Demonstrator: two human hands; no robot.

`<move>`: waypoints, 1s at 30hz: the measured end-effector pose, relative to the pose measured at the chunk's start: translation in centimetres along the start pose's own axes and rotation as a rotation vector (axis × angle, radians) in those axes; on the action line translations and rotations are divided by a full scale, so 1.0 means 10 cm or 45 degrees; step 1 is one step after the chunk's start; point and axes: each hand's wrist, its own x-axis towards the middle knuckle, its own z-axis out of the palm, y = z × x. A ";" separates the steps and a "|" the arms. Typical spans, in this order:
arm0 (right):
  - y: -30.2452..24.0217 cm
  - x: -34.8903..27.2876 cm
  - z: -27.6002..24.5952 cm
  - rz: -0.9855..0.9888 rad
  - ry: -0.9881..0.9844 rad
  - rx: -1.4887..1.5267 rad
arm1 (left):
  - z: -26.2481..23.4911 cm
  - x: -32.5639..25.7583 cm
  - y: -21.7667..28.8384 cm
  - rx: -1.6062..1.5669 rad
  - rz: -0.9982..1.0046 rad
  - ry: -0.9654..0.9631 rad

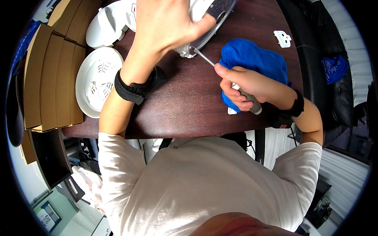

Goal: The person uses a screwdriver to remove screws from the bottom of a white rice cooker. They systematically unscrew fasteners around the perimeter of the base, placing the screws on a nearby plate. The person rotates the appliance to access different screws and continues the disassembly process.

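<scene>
A: Screwdriver is in the right hand, fist closed round the grey handle, tip at the white housing under the left thumb.
B: Left hand?
A: Clamped over the housing, pinning it to the table.
B: Nearby?
A: Blue cloth under the right hand. White round cover beside the left wrist, cardboard boxes past it.

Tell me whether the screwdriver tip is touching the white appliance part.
Touching. The head view shows the screwdriver in the right hand, its tip set into the white appliance part held by the left hand.
</scene>
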 end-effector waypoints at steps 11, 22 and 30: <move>0.02 -0.13 -0.08 -0.173 0.392 -0.395 | -0.01 -0.01 -0.01 0.061 -0.011 -0.005; -0.37 -0.44 -0.35 -0.927 1.377 -1.803 | -0.16 0.06 0.08 -0.035 -0.084 -0.140; -0.55 -0.43 -0.36 -1.072 1.468 -2.044 | -0.15 0.06 0.07 -0.029 -0.070 -0.146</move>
